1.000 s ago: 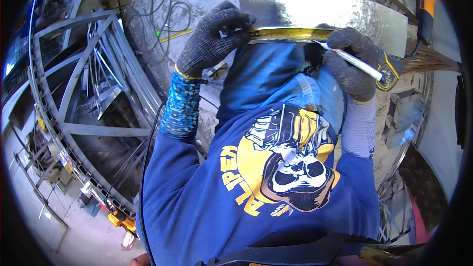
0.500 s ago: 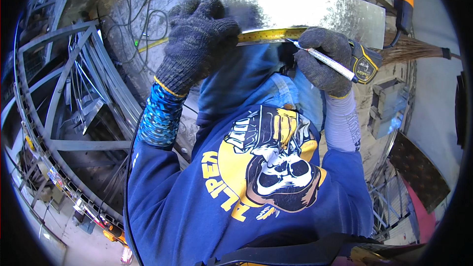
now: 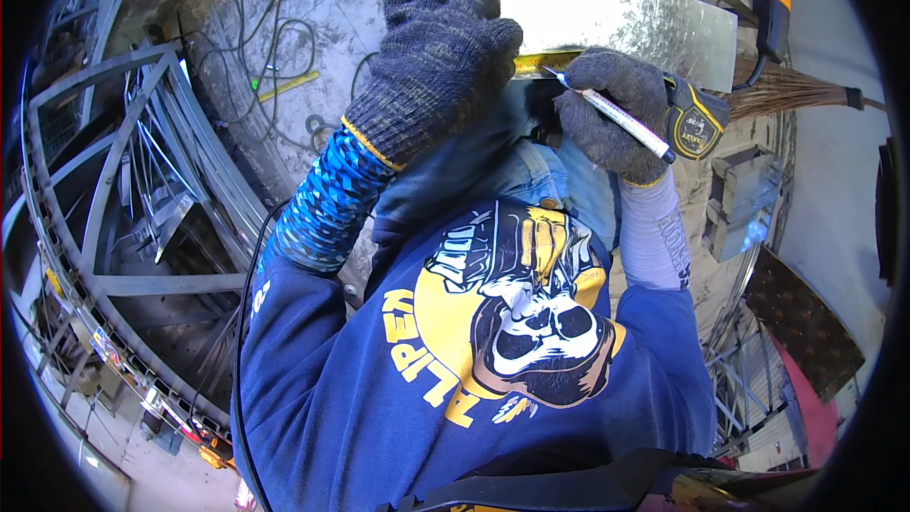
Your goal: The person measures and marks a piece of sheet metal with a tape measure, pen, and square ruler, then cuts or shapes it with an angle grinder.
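A shiny sheet metal strip lies across in front of me at knee height. Along its near edge runs the yellow blade of a tape measure. My left hand, in a dark knit glove, is closed over the strip's left end and the blade; the fingertips are partly hidden. In my gloved right hand is a slim white marker, its tip pointing up-left at the blade by the strip's near edge. The black-and-yellow tape measure case sits against the right side of that hand.
Metal frames and bars are stacked at the left. A cable and a yellow strip lie on the floor. An orange-and-black power tool and a broom are at the right, above a metal box.
My left hand has slid to the right along the strip, covering more of the blade. My right hand, with the marker and tape case, has shifted slightly left.
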A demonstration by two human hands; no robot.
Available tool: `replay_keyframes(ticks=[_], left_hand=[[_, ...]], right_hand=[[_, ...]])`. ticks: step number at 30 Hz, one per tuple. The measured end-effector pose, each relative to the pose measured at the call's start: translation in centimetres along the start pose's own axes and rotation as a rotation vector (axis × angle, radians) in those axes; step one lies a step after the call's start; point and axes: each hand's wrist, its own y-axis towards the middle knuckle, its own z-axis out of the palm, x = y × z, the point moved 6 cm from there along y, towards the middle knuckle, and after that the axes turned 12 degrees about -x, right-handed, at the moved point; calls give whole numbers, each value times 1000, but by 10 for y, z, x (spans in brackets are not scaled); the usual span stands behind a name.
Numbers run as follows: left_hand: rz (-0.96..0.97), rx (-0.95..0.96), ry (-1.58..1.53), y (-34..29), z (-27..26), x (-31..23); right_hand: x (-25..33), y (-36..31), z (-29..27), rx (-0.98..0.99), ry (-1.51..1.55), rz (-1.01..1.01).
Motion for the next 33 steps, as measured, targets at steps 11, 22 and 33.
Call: replay_keyframes(ticks=[11,22,33], left_hand=[[-9,-7,-31,-1,4,3],[-74,-51,-2,-4,12,-2],[-85,-60,-1,-5,10,-3]], right_hand=[[10,-2,6,69,-95,-139],[5,-8,10,108,-80,-76],[8,-16,17,120,-124,-115]])
